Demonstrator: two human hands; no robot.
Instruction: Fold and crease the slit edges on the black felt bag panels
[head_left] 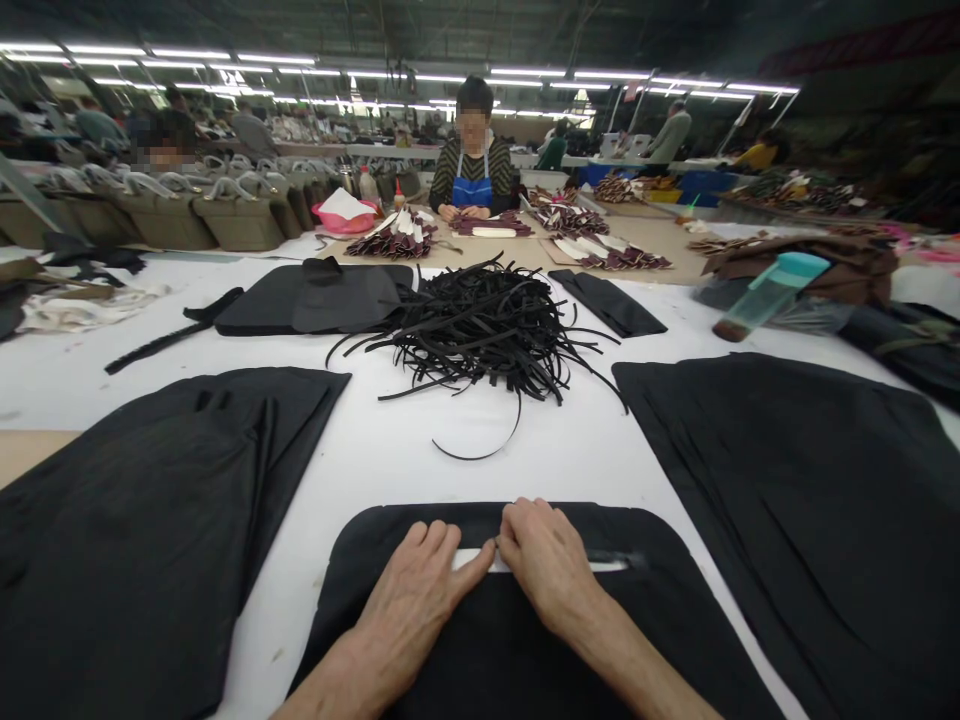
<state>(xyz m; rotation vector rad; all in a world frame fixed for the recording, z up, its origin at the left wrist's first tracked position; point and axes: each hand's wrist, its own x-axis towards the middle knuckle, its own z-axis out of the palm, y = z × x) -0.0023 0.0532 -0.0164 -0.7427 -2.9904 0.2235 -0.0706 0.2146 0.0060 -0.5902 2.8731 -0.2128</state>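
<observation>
Head view, black panel (517, 655), under hands (412, 590) (547, 560)

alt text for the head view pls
A person's left hand and right hand rest close together at a narrow white band in a black sheet with rounded corners. Beyond lies a tangled heap of thin black strips on a white tabletop, with layered black sheets at both sides and a person in a blue apron behind.
</observation>
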